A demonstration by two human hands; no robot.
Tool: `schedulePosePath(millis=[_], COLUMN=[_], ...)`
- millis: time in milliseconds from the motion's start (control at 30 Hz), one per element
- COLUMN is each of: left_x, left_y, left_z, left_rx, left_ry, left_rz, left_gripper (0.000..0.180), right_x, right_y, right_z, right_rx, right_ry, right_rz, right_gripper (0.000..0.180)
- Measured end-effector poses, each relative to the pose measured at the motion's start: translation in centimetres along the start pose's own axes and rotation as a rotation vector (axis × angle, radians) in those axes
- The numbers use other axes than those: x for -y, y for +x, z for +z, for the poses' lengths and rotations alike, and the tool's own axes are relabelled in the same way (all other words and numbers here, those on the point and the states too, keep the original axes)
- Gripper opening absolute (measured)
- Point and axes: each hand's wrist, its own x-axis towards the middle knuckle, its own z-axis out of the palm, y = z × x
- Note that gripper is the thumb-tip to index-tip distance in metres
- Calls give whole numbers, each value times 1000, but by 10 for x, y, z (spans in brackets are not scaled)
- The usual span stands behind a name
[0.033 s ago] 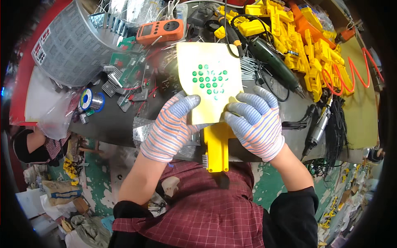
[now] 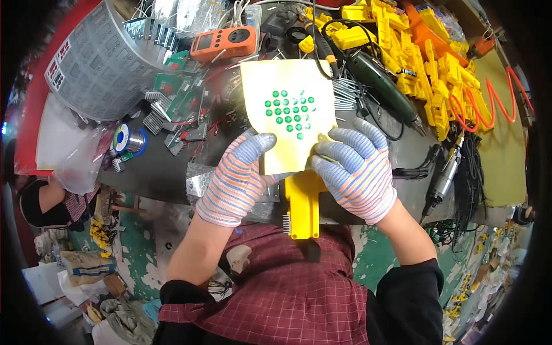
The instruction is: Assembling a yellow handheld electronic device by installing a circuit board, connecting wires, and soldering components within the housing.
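Observation:
A pale yellow sheet [image 2: 267, 77] with rows of small round green stickers is held up over the bench edge. My left hand [image 2: 238, 178], in a striped glove, pinches its lower left edge between thumb and fingers. On the lower right edge, my gloved right hand [image 2: 356, 172] grips the same sheet with closed fingers. Below the sheet a yellow plastic housing [image 2: 303, 210] juts over the edge toward me, with a grey finned metal piece [image 2: 286, 223] at its side. The sheet covers the housing's upper part.
On the left lie a roll of label sheet [image 2: 103, 63], a solder wire spool [image 2: 129, 140] and circuit boards [image 2: 178, 92]. An orange multimeter [image 2: 224, 44] is behind. To the right are a dark green power tool [image 2: 382, 86], yellow housings [image 2: 425, 75] and a screwdriver on a red coiled cord [image 2: 443, 181].
The sheet has shifted slightly left and turned a little, and its green stickers show more evenly. Both hands keep their hold in nearly the same place.

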Motion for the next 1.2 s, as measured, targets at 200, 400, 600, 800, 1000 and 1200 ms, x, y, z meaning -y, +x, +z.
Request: schedulePosePath(millis=[200,400,600,800,1000,1200], left_x=[10,26,28,33,31,12], left_y=[-11,-22,-25,-21,-19,-5], left_z=[0,10,14,1,5,8], left_rx=[-55,-143,-266,-283,-267,-154], left_ry=[-49,378,726,1170,1239,516], left_rz=[75,350,462,690,718,450], left_gripper=[59,37,18,16,18,41], right_x=[7,18,17,18,24,22], right_y=[15,26,25,26,21,10], right_z=[-1,19,24,20,23,18], right_rx=[-36,-278,-332,-305,-330,-555], right_ry=[405,396,350,322,565,640], right_rz=[145,331,244,198,444,550], right_gripper=[22,24,24,24,19,14])
